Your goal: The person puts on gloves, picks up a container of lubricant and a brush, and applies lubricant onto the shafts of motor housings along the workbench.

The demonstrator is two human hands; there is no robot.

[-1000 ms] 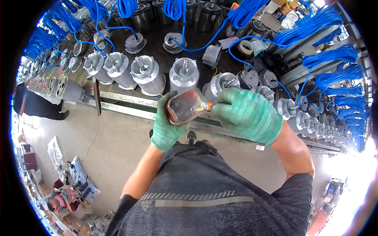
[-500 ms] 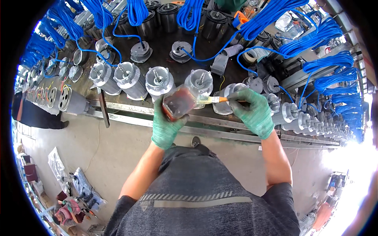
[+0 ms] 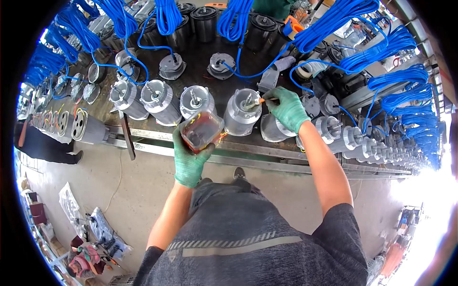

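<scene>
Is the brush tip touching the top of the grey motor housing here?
Touching. The head view shows the brush in the right hand meeting the shaft end of the grey motor housing, no gap visible.

Gloved left hand (image 3: 190,159) is raised with fingers curled; gloved right hand (image 3: 286,108) reaches forward, pinching.

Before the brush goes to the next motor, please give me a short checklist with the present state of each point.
1. Left hand grips the open container: ok.
2. Container upright, not spilling: ok, slightly tilted.
3. Right hand holds the small brush: ok.
4. Brush tip at the shaft of the grey motor: ok.
5. Enough liquid left in the container: cannot tell.
6. Neighbouring motor already coated: cannot tell.
</scene>
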